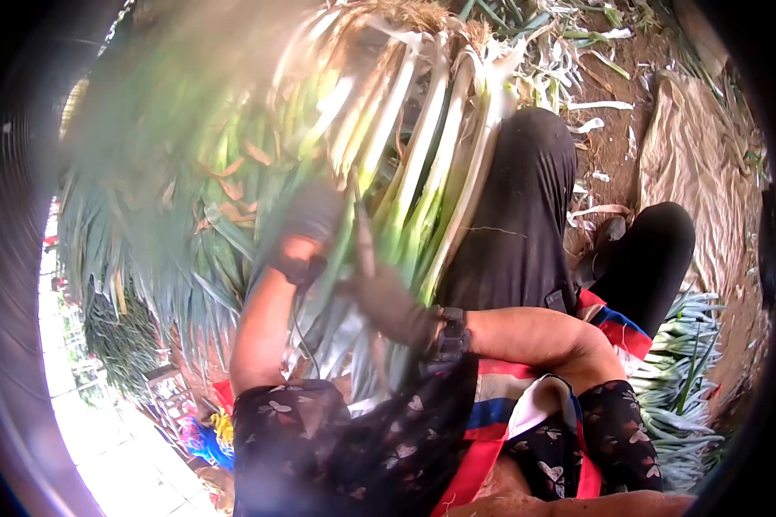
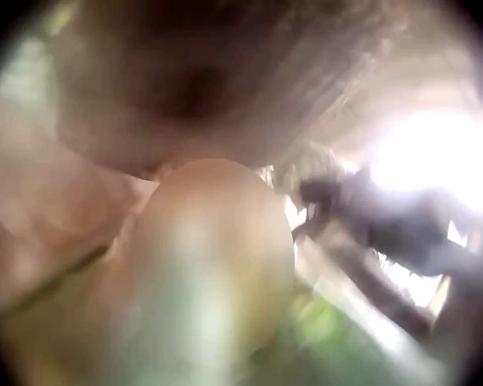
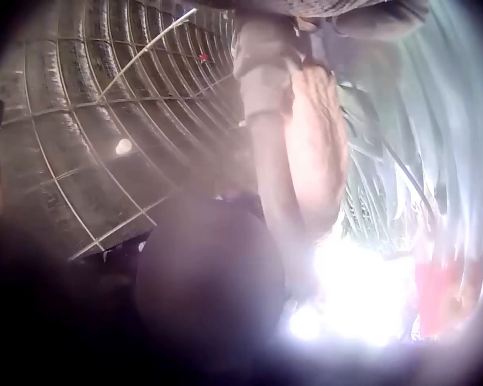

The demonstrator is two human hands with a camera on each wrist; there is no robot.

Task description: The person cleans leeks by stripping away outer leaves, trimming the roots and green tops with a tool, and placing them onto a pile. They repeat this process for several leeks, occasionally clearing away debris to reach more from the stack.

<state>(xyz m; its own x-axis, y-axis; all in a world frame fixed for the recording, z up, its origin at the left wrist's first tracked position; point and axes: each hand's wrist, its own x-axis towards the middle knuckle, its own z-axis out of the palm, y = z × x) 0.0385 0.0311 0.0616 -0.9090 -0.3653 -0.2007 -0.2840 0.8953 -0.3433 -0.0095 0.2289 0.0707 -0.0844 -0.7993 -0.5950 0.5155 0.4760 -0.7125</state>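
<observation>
Leeks [image 1: 414, 129] with white stems and tangled roots fan out across the upper middle of the head view. My left hand [image 1: 310, 215], in a dark glove, is over the green stalks left of them; its fingers are hidden or blurred. Lower and to the right, my gloved right hand [image 1: 392, 306] is bent inward beside the leaves. A slim dark object [image 1: 365, 241] rises from its fingers, too blurred to tell what it is or how it is held. In the left wrist view, blurred brown and pale shapes fill most of the frame.
A dark-trousered knee [image 1: 526, 189] adjoins the leeks on the right. Beyond it are brown sacking [image 1: 694, 172], scattered trimmings and another leek pile [image 1: 677, 388]. Long green leaves [image 1: 112, 233] spread at left. A curved ribbed surface [image 3: 88, 104] shows in the right wrist view.
</observation>
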